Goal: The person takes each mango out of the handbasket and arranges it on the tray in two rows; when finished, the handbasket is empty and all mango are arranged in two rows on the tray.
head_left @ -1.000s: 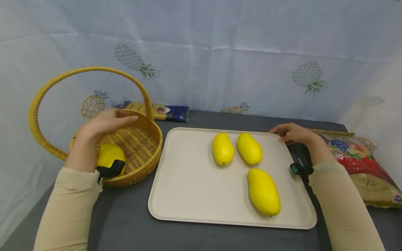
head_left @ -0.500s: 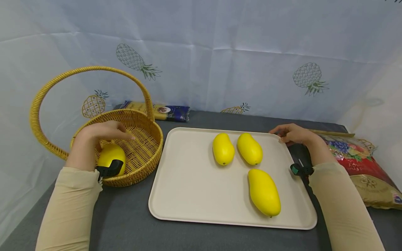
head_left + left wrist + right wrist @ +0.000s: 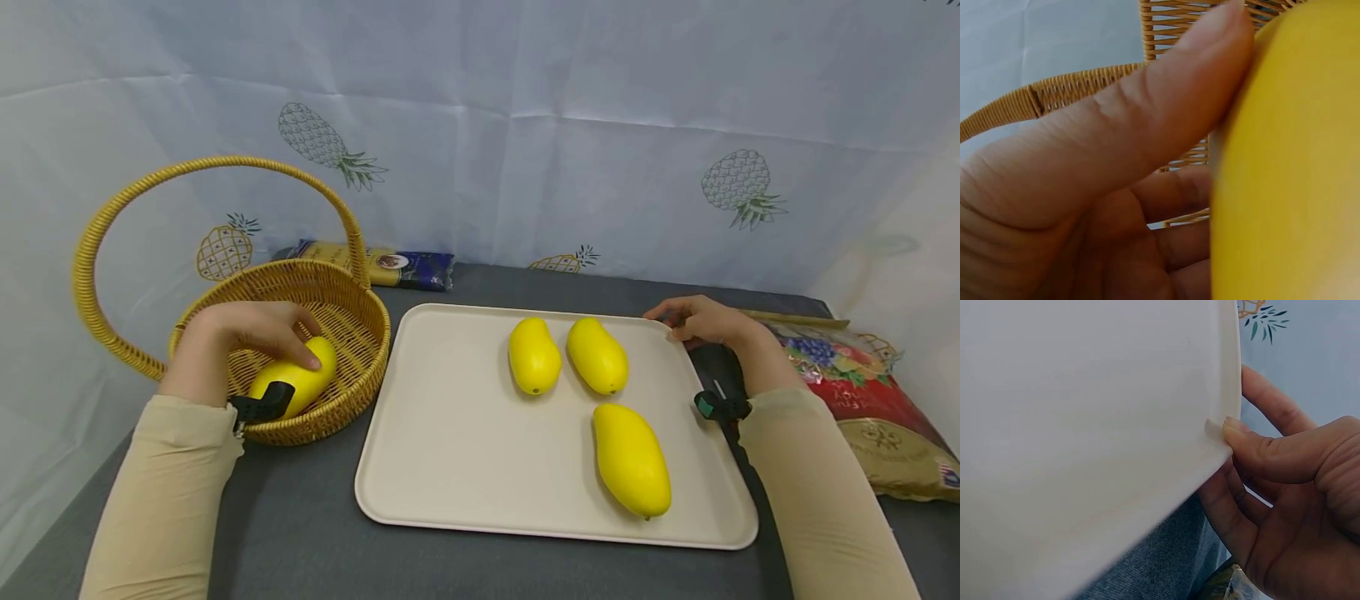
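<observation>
Inside the wicker basket [image 3: 360, 392] on the left, my left hand [image 3: 251, 325] grips a yellow mango [image 3: 309, 377]. The left wrist view has the thumb [image 3: 1191, 94] against the side of the mango [image 3: 1291, 162]; the other fingers are partly hidden behind it. At the far right corner of a beige tray [image 3: 450, 425], my right hand [image 3: 705, 321] pinches the rim, thumb on top and fingers below, as the right wrist view shows. Three more mangoes lie on the tray: one at the back middle [image 3: 534, 357], one beside it [image 3: 597, 357], and one nearer the front [image 3: 632, 461].
A tall arched handle [image 3: 225, 162] rises over the basket. Behind the basket lies a blue and gold packet [image 3: 408, 268]. A red and gold bag [image 3: 873, 400] sits beyond the right forearm. A pineapple-print curtain [image 3: 480, 142] hangs along the back of the dark grey tabletop [image 3: 420, 562].
My left hand has lowered into the basket and taken hold of the mango, which has shifted and tilted to the right. The right hand stays at the tray corner.
</observation>
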`<state>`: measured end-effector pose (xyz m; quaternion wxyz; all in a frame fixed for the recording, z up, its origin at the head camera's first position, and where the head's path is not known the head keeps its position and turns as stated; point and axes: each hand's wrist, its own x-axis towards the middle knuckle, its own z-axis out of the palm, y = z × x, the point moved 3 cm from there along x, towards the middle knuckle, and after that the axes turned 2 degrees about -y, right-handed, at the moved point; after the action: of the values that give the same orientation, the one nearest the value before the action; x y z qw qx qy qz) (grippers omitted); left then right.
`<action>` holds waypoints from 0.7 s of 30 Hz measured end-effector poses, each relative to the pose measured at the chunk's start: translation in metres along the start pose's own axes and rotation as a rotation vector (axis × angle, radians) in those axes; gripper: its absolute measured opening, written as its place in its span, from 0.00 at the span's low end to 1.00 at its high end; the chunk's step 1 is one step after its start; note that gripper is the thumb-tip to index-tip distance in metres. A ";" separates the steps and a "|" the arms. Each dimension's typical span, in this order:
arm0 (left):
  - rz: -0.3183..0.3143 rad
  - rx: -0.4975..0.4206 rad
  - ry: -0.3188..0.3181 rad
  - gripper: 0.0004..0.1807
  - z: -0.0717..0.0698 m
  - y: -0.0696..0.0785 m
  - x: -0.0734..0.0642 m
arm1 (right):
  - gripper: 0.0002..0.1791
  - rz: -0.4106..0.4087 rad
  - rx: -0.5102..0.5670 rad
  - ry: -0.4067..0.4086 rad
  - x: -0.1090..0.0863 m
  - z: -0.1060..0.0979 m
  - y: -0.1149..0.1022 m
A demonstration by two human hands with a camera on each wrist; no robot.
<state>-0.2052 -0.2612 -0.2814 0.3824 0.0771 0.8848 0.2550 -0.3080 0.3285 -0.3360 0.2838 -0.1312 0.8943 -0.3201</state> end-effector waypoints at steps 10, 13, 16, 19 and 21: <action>-0.093 -0.006 -0.071 0.50 0.005 -0.002 0.000 | 0.26 0.001 -0.013 0.008 0.001 -0.001 0.000; -0.102 0.007 -0.095 0.52 0.006 -0.001 0.001 | 0.26 0.004 -0.007 0.004 0.002 -0.001 0.002; -0.108 -0.011 -0.115 0.49 0.008 0.000 0.002 | 0.27 0.003 -0.003 0.002 0.002 -0.001 0.002; -0.108 -0.021 -0.122 0.48 0.008 -0.001 0.003 | 0.27 0.001 -0.003 0.001 0.002 -0.001 0.002; -0.103 -0.027 -0.122 0.48 0.008 -0.001 0.003 | 0.27 0.000 -0.006 0.001 0.001 -0.001 0.002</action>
<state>-0.2015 -0.2576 -0.2886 0.4490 0.0416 0.8593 0.2414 -0.3098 0.3295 -0.3372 0.2831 -0.1321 0.8954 -0.3174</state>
